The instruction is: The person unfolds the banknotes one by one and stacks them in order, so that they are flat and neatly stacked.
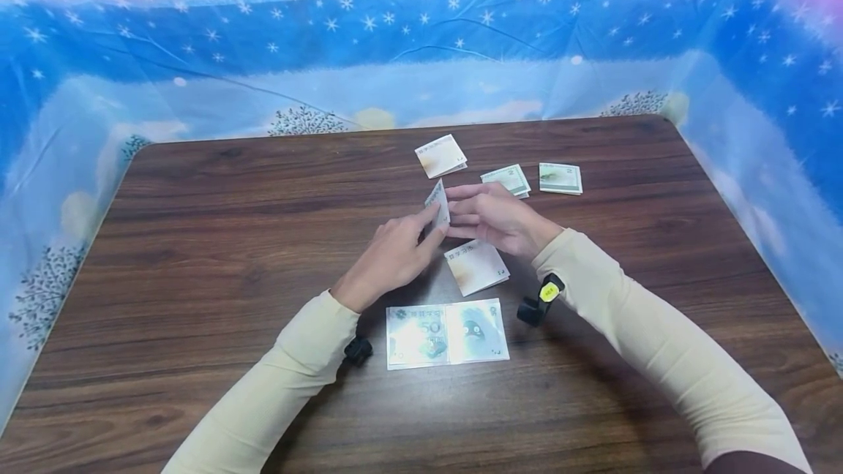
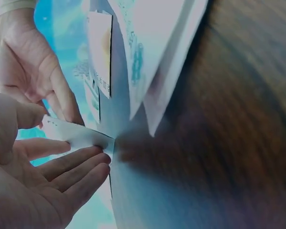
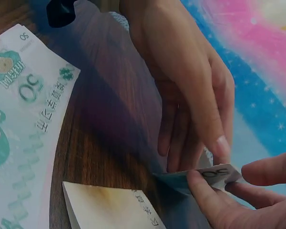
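A folded banknote (image 1: 437, 209) stands on edge between the two hands, above the table. My left hand (image 1: 393, 251) pinches it from the left; in the left wrist view its thumb is at one corner and its fingers lie along the note's face. From the other side my right hand (image 1: 503, 222) holds the same note (image 3: 214, 175) by its edge, and a printed 50 shows there. Just below the hands lies another folded banknote (image 1: 477, 268). Nearer to me, banknotes (image 1: 448, 333) lie unfolded with a crease down the middle.
Beyond the hands, a pale folded note (image 1: 441, 156) and two green folded notes (image 1: 507, 180) (image 1: 560, 178) lie on the brown wooden table (image 1: 263, 203). A patterned cloth (image 1: 369, 86) surrounds its back and sides. Dark wrist mounts sit by both sleeves.
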Motion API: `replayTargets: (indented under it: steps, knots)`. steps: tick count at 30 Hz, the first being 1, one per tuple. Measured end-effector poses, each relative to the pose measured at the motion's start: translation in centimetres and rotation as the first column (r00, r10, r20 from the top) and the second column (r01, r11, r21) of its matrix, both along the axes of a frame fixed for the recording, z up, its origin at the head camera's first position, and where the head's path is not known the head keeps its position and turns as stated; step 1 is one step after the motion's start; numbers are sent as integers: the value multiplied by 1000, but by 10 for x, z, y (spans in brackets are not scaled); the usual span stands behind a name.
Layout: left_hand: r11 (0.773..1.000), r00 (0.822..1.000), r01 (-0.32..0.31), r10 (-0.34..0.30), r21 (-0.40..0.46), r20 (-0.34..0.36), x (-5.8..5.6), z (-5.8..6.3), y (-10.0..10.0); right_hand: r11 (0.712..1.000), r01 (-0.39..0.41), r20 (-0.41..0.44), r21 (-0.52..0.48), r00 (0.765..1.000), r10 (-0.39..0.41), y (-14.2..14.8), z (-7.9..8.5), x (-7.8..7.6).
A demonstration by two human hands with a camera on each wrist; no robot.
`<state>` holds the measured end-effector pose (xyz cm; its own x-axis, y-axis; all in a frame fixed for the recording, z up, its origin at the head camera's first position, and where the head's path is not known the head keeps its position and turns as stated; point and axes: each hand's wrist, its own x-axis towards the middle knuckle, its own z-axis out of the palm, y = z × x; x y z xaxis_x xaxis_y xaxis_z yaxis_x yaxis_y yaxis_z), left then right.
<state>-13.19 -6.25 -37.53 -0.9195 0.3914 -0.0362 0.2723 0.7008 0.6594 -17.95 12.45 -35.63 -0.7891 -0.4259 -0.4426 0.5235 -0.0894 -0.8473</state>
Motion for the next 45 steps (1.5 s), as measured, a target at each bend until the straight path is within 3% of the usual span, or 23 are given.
replayTargets:
  steps: [4,7,13,18,25,32,39,45]
  knots:
    - [995,998,-57,56,77,14,-1,2,-1,1000,-8,-16,-6,1000,8,-1,2,3]
    - [980,995,-98,94,176,34,-2,3,-2,1000,-14,-30,-3,999,14,-2,3,6]
    - [913,982,-188,172,361,77,-1,8,-3,1000,-15,-76,17,997,16,-3,9,17]
    - [855,967,-251,246,454,71,1,12,-3,998,-30,-138,49,990,36,-2,15,28]
    - [822,966,-258,237,507,106,6,15,-7,997,-47,-190,67,980,59,-1,20,42]
    - [743,961,-271,170,612,218,17,22,-10,994,-30,-269,104,962,57,2,22,55]
    - [732,946,-303,153,611,286,28,28,-13,986,45,-302,160,953,6,-4,24,64]
    - [739,932,-346,201,578,301,36,31,-17,980,82,-346,183,938,-14,2,25,69]
